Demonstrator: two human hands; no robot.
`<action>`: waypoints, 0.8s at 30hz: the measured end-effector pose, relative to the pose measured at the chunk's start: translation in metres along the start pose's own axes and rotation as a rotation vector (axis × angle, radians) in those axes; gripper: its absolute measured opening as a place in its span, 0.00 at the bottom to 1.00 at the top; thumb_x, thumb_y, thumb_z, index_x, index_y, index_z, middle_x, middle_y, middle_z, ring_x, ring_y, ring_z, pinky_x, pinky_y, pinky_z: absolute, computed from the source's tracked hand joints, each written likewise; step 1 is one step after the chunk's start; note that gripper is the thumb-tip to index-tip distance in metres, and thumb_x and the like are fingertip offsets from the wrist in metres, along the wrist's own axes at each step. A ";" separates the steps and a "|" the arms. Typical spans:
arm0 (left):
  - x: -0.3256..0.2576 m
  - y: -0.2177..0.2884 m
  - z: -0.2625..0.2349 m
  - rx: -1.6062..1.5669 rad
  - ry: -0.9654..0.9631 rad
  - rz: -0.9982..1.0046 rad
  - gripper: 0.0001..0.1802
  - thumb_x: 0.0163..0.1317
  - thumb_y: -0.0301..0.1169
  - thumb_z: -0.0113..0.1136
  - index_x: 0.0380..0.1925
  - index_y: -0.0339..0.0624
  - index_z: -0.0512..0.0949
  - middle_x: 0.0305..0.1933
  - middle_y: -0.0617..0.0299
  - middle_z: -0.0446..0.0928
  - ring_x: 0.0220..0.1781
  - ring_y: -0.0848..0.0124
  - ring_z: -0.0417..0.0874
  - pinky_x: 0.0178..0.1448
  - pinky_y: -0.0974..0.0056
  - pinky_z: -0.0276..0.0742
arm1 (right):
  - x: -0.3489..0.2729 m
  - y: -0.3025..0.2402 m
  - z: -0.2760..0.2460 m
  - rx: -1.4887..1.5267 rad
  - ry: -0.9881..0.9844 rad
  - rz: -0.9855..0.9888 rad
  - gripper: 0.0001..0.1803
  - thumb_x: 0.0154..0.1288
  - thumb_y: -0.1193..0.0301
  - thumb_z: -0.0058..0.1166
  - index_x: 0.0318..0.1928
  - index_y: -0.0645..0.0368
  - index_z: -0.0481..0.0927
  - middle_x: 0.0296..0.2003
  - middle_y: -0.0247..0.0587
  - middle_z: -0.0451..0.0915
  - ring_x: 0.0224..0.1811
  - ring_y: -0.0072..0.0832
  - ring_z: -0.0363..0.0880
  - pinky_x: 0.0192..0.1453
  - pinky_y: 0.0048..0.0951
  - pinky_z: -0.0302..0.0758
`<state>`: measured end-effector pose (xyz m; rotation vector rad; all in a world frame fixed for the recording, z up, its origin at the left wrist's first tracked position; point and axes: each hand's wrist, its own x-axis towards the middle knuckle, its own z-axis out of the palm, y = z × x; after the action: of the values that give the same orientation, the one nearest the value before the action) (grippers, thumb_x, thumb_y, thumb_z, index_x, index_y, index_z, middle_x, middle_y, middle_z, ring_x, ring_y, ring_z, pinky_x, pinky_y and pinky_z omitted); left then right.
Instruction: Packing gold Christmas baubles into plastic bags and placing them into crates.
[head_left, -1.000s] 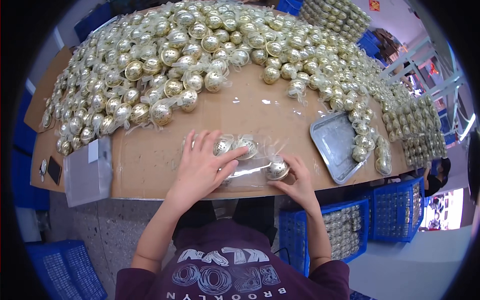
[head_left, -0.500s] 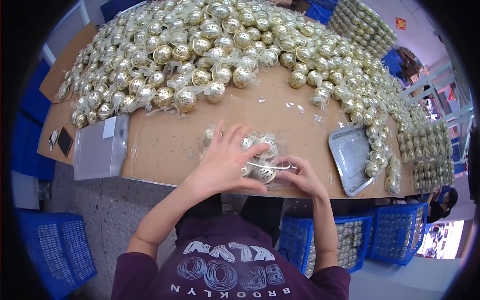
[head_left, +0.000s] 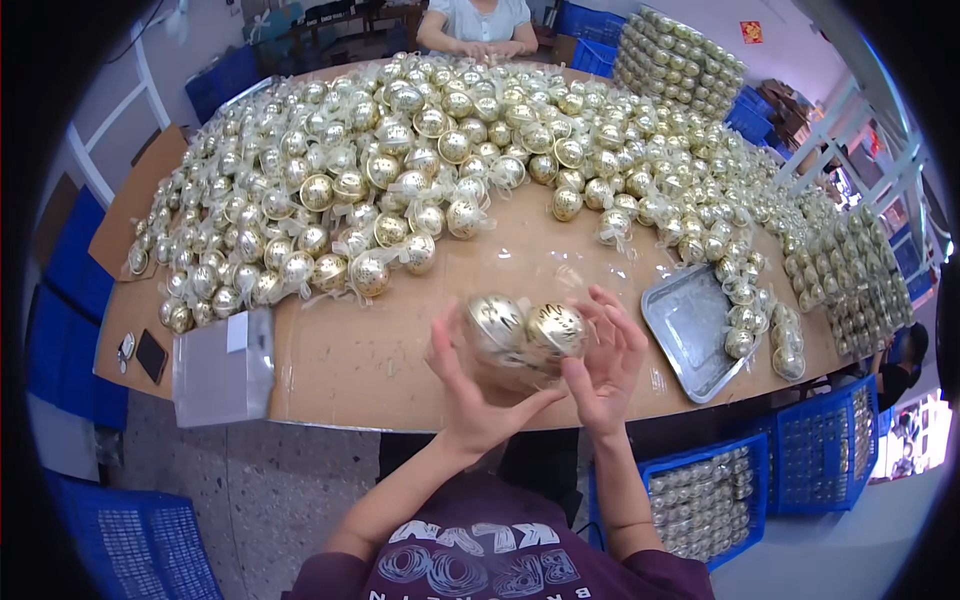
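Note:
Between my two hands is a clear pack of shiny gold ball ornaments (head_left: 555, 328), blurred by motion and held above the cardboard-covered table near its front edge. Dark markings run over the balls. My left hand (head_left: 475, 395) curves around the pack's left and near side, thumb stretched along the bottom. On the right side, my right hand (head_left: 607, 365) grips it with the thumb in front and the fingers behind. The lower part of the pack is partly hidden by my hands.
A big heap of gold ball ornaments with pale ribbons (head_left: 390, 170) covers the far table (head_left: 330, 370). A metal tray (head_left: 690, 340) lies right, a clear plastic box (head_left: 225, 380) and phone (head_left: 151, 356) left. Blue crates (head_left: 700, 490) stand below. Another person (head_left: 480, 30) sits opposite.
Both hands have closed around the pack and lifted it off the table, tilting it. My left hand was spread above it before. The view has risen, bringing the person opposite into sight.

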<state>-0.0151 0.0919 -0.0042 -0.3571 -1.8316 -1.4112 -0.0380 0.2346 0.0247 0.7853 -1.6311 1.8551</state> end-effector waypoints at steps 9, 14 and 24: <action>0.085 -0.024 0.004 -0.618 0.035 0.064 0.08 0.57 0.32 0.68 0.28 0.45 0.78 0.55 0.50 0.76 0.69 0.53 0.66 0.71 0.49 0.59 | 0.035 0.016 -0.009 0.157 -0.013 0.065 0.10 0.62 0.74 0.55 0.43 0.61 0.73 0.59 0.54 0.67 0.60 0.42 0.70 0.67 0.49 0.66; 0.084 -0.033 -0.001 -0.847 -0.174 -0.104 0.11 0.55 0.20 0.63 0.29 0.44 0.69 0.40 0.55 0.79 0.52 0.66 0.75 0.69 0.50 0.60 | 0.038 0.006 -0.009 0.316 0.058 0.228 0.04 0.64 0.77 0.55 0.37 0.61 0.73 0.51 0.47 0.73 0.56 0.37 0.73 0.65 0.47 0.68; 0.075 -0.025 0.006 -0.629 -0.026 -0.010 0.18 0.58 0.19 0.59 0.44 0.43 0.63 0.38 0.58 0.78 0.48 0.67 0.76 0.68 0.50 0.62 | 0.063 -0.023 -0.005 -0.268 -0.280 0.198 0.27 0.62 0.74 0.60 0.60 0.62 0.67 0.48 0.42 0.76 0.57 0.30 0.72 0.67 0.35 0.63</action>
<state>-0.0828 0.0715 0.0321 -0.6792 -1.3680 -1.9781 -0.0643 0.2432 0.0856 0.8174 -2.1498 1.6597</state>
